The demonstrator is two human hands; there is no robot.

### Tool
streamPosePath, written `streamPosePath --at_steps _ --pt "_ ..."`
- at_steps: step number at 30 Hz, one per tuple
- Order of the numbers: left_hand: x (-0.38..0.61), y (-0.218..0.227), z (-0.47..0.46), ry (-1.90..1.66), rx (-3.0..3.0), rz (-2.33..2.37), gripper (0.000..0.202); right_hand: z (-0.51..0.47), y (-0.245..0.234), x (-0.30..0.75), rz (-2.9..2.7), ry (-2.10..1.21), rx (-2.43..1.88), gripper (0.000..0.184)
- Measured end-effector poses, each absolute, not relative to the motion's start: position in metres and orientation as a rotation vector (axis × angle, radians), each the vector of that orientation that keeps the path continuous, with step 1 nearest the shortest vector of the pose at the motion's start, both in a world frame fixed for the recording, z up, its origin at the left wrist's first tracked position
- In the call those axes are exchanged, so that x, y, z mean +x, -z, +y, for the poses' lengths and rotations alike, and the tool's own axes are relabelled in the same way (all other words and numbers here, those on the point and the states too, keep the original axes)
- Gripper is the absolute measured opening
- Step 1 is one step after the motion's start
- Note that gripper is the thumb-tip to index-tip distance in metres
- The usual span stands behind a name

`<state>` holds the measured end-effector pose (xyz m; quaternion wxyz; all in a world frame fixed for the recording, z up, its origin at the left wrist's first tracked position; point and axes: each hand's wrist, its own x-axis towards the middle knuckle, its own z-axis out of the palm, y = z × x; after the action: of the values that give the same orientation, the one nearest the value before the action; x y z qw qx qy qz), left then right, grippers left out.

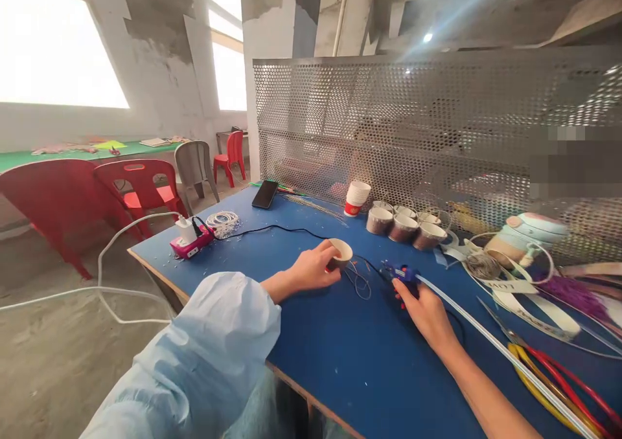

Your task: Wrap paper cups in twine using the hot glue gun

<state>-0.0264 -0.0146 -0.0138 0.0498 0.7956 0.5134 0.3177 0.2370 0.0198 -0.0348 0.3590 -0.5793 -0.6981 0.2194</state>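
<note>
My left hand (313, 265) is closed round a small paper cup (341, 252) that lies tilted on the blue table (359, 361). A thin bent wire (360, 282) lies just right of the cup. My right hand (422, 306) grips a blue glue gun (401, 273) with a long white glue stick (495, 342) trailing back to the right. A black cord (282, 229) runs from the gun's side of the table to a pink power strip (190, 245).
A stack of paper cups (357, 198) and three brown-wrapped cups (403, 226) stand before a perforated metal screen (437, 115). A phone (265, 194), a wire coil (222, 221), ribbons (525, 296), red and yellow rods (558, 374) and a plush toy (529, 232) lie around. Red chairs (97, 193) stand left.
</note>
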Motion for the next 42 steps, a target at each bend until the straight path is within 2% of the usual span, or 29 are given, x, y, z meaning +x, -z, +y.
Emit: streamPosePath --at_steps 4,9,15,24,29,35,42 --pt "-0.021 0.012 -0.024 -0.950 2.408 1.597 0.026 0.014 0.035 0.243 -1.648 -0.664 -1.563 0.052" --pt "-0.012 0.011 -0.035 -0.920 2.439 1.589 0.032 0.005 0.026 0.247 -1.464 -0.656 -1.702 0.050" --pt "-0.010 0.012 -0.039 -0.976 2.455 1.534 0.037 -0.002 0.020 0.245 -1.496 -0.637 -1.764 0.050" --pt "-0.028 0.019 -0.032 -1.196 2.402 1.501 0.040 -0.007 0.036 0.226 -1.635 -0.751 -1.492 0.047" --pt "-0.039 0.026 -0.030 -1.460 2.254 1.510 0.032 -0.021 0.030 0.218 -1.723 -0.849 -1.241 0.050" --pt "-0.059 0.036 -0.016 -1.602 1.881 1.823 0.027 -0.023 0.030 0.214 -1.792 -0.944 -1.125 0.043" --pt "-0.072 0.040 -0.004 -1.548 1.645 2.196 0.023 -0.017 0.035 0.213 -1.813 -1.077 -0.961 0.038"
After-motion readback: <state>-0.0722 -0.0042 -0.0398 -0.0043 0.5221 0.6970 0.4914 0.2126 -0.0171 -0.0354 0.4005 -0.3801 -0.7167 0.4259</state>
